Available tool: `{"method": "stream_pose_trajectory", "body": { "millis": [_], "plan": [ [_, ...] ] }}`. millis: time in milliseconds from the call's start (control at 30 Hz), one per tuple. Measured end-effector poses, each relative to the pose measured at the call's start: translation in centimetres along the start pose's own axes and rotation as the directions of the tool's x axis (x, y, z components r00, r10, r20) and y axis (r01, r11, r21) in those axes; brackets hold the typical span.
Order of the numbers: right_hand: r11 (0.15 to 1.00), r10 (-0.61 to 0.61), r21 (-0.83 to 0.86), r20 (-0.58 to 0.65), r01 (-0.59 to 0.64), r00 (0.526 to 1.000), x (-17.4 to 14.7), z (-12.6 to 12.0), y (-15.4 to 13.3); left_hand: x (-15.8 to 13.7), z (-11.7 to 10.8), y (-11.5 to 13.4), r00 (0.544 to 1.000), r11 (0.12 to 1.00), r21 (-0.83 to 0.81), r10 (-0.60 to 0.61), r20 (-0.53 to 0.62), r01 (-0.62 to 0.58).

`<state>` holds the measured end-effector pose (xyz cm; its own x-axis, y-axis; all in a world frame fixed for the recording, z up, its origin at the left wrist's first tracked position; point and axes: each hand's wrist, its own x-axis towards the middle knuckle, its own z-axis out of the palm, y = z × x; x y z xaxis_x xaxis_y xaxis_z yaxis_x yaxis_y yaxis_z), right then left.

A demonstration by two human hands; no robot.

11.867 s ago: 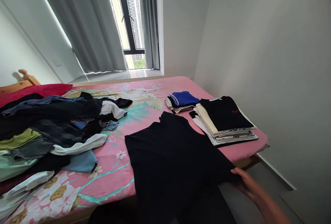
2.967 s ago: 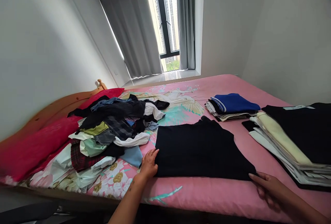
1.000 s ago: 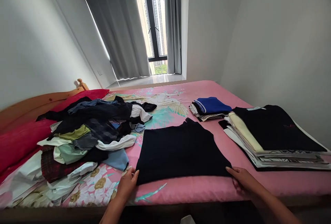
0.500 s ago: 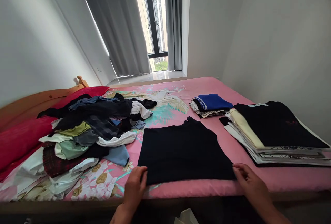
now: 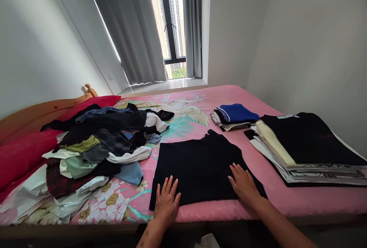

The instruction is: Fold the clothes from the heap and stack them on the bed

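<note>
A black garment (image 5: 200, 167), perhaps a shirt, lies spread flat near the front edge of the bed. My left hand (image 5: 168, 200) rests palm down on its lower left corner, fingers spread. On the garment's right part lies my right hand (image 5: 243, 183), also flat with the fingers stretched out. Neither hand grips the cloth. To the left is a loose heap of clothes (image 5: 109, 125) in dark, white, green and blue. At the right stands a tall stack of folded shirts (image 5: 309, 141) with a black one on top.
A smaller folded pile (image 5: 237, 113) with blue cloth on top sits beyond the tall stack's left side. Red pillows (image 5: 25, 150) lie by the wooden headboard (image 5: 43, 108). The pink bed (image 5: 223, 211) ends at a front edge close to me. Grey curtains (image 5: 129, 26) flank a window.
Both hands have let go of the garment's lower corners and moved inward onto it, now lying flat. The garment's lower edge reaches slightly wider at both corners.
</note>
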<state>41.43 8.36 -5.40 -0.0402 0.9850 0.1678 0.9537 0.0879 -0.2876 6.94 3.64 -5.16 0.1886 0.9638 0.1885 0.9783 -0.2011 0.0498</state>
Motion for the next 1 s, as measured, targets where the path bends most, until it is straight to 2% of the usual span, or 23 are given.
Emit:
{"method": "stream_pose_trajectory", "body": {
  "millis": [100,167,200,367,433,567,667,767,833,900,933,1000],
  "plan": [
    [0.985,-0.146,0.077,-0.092,0.154,0.985,-1.3,-0.8,-1.4,0.0,-0.4,0.3,0.999,1.0,0.003,-0.008,0.039,0.008],
    [0.954,-0.268,0.122,-0.065,0.274,0.961,-1.9,-0.9,-1.9,0.1,-0.8,0.5,0.999,1.0,-0.005,-0.002,0.046,0.003],
    [0.949,-0.287,0.121,-0.039,0.289,0.957,-2.0,-0.7,-1.9,0.1,-0.9,0.5,0.999,1.0,-0.012,-0.001,0.048,0.001],
    [0.991,-0.129,-0.025,0.031,0.13,0.991,-1.0,1.4,-0.1,0.0,-1.3,0.1,0.993,0.998,-0.062,-0.018,0.118,0.026],
    [0.993,-0.103,-0.058,0.049,0.106,0.993,-0.8,1.8,0.2,0.0,-1.6,0.0,0.987,0.997,-0.073,-0.024,0.157,0.036],
    [0.993,-0.053,-0.102,0.049,0.057,0.997,-1.4,1.5,0.4,0.1,-2.1,-0.3,0.979,0.994,-0.04,-0.091,0.184,0.1],
    [0.992,-0.021,-0.125,0.066,0.029,0.998,-1.9,0.9,1.1,0.1,-2.0,-0.8,0.968,0.983,0.01,-0.18,0.175,0.181],
    [0.995,0.014,-0.104,0.039,-0.01,0.999,-1.8,0.0,1.5,0.3,-1.9,-1.0,0.971,0.981,0.024,-0.195,0.136,0.194],
    [0.998,0.012,-0.06,-0.033,-0.014,0.999,-1.7,-0.9,1.4,0.4,-2.3,-0.3,0.989,0.99,-0.001,-0.14,0.049,0.14],
    [1.0,-0.007,0.01,-0.129,0.009,0.992,-1.8,-1.7,1.1,0.6,-2.9,1.2,0.998,0.997,-0.076,0.015,-0.055,-0.019],
    [0.998,-0.01,0.055,-0.177,0.02,0.984,-1.9,-2.0,1.2,0.8,-3.3,2.3,0.988,0.983,-0.126,0.121,-0.098,-0.133],
    [0.988,0.041,0.155,-0.275,0.003,0.961,-2.6,-2.5,1.8,1.2,-3.8,4.9,0.935,0.909,-0.227,0.323,-0.145,-0.349]
  ]
}}
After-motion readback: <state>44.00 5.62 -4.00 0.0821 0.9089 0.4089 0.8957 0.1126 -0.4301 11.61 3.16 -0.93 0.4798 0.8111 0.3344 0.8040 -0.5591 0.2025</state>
